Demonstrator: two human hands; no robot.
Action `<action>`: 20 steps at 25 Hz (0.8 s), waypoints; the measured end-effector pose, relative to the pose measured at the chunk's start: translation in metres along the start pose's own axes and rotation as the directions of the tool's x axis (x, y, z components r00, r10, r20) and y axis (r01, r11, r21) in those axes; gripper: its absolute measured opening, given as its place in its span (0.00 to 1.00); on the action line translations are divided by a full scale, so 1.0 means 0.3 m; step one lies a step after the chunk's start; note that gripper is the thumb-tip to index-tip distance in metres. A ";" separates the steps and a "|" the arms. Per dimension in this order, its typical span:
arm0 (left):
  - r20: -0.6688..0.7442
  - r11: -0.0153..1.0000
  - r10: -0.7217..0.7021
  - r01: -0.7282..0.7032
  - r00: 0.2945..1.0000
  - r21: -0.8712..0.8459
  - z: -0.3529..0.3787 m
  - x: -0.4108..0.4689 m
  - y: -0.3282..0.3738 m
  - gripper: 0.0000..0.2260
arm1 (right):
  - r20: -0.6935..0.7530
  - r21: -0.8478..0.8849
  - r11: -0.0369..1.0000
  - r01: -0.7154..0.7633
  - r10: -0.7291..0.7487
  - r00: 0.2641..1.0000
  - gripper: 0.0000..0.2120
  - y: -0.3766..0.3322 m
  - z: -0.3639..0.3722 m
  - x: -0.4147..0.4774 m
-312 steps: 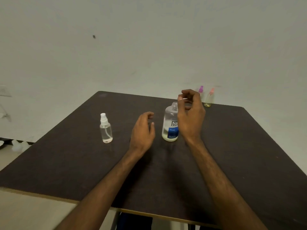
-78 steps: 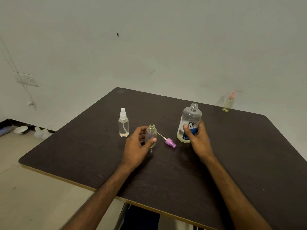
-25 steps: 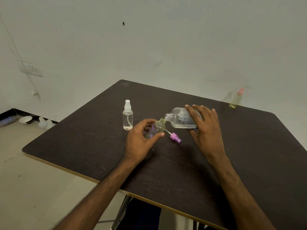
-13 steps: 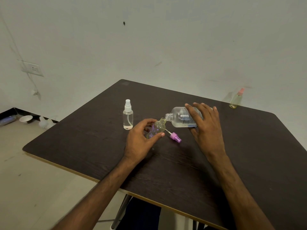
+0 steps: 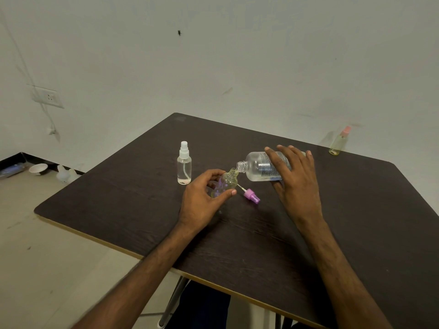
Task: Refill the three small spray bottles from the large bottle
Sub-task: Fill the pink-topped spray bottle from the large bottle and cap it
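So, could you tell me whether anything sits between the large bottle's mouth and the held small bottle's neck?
Nothing visible does. The mouth of the large bottle is right at the open neck of the small bottle; the purple spray head lies on the table beside it.

Half hidden under right hand [image 5: 297,184]: label of large clear plastic bottle [image 5: 254,166], print unreadable. Cropped at right: dark wooden desk [image 5: 142,210].

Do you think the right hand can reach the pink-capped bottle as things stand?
Probably not yet: the path to the pink-capped bottle looks free, but the right hand holds the tilted large bottle.
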State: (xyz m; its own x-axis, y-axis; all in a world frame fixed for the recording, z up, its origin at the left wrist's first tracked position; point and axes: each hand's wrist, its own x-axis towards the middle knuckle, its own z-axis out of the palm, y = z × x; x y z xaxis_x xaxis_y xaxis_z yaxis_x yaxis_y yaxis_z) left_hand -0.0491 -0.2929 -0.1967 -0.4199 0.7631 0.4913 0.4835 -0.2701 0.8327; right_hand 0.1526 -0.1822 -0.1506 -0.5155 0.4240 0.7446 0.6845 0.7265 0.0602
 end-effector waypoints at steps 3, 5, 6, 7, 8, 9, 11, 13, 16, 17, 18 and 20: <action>0.003 1.000 0.000 0.000 1.000 0.005 0.000 -0.001 -0.001 0.23 | 0.011 -0.011 1.000 -0.006 0.006 1.000 0.37 -0.001 -0.002 -0.001; 0.001 1.000 0.001 -0.001 1.000 -0.002 -0.001 -0.002 0.000 0.22 | 0.006 -0.011 1.000 -0.010 0.010 1.000 0.37 -0.003 -0.002 0.000; -0.001 1.000 0.003 -0.003 1.000 -0.007 -0.001 -0.003 0.001 0.22 | 0.002 -0.007 1.000 -0.011 0.011 1.000 0.37 -0.005 -0.002 0.000; -0.001 1.000 0.004 -0.004 1.000 -0.008 -0.002 -0.003 0.001 0.22 | 0.000 -0.004 1.000 -0.010 0.010 1.000 0.37 -0.006 -0.003 0.001; -0.001 1.000 0.005 -0.005 1.000 -0.007 -0.002 -0.003 0.002 0.22 | -0.002 -0.003 1.000 -0.010 0.010 1.000 0.37 -0.007 -0.003 0.001; -0.001 1.000 0.006 -0.006 1.000 -0.007 -0.002 -0.003 0.002 0.22 | -0.003 -0.003 1.000 -0.009 0.009 1.000 0.37 -0.007 -0.002 0.002; 0.002 1.000 0.003 -0.003 1.000 -0.010 -0.002 -0.003 0.002 0.21 | -0.002 -0.008 1.000 -0.004 0.004 1.000 0.37 -0.005 -0.001 0.002; 0.005 1.000 0.001 -0.001 1.000 -0.010 -0.003 -0.003 0.004 0.21 | -0.003 -0.013 1.000 0.000 0.000 1.000 0.38 -0.002 0.000 0.004; 0.000 1.000 0.005 -0.005 1.000 -0.009 -0.002 -0.001 0.002 0.21 | -0.006 -0.016 1.000 -0.001 0.001 1.000 0.38 -0.003 0.000 0.004; -0.003 1.000 0.006 -0.006 1.000 -0.012 -0.002 -0.001 0.001 0.21 | -0.007 -0.016 1.000 -0.002 0.001 1.000 0.38 -0.004 0.000 0.004; -0.004 1.000 0.005 -0.005 1.000 -0.013 -0.002 -0.001 -0.001 0.21 | -0.008 -0.016 1.000 -0.002 0.002 1.000 0.37 -0.004 -0.001 0.003; -0.005 1.000 0.003 -0.003 1.000 -0.013 -0.001 -0.002 -0.002 0.22 | -0.006 -0.019 1.000 -0.002 0.002 1.000 0.37 -0.003 -0.002 0.002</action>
State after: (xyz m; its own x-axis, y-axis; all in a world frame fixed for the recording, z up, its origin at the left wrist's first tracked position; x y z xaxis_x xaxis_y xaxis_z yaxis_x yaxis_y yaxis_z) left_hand -0.0494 -0.2933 -0.1973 -0.4223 0.7593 0.4951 0.4749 -0.2799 0.8344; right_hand 0.1521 -0.1829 -0.1499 -0.5110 0.4223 0.7487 0.6952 0.7153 0.0711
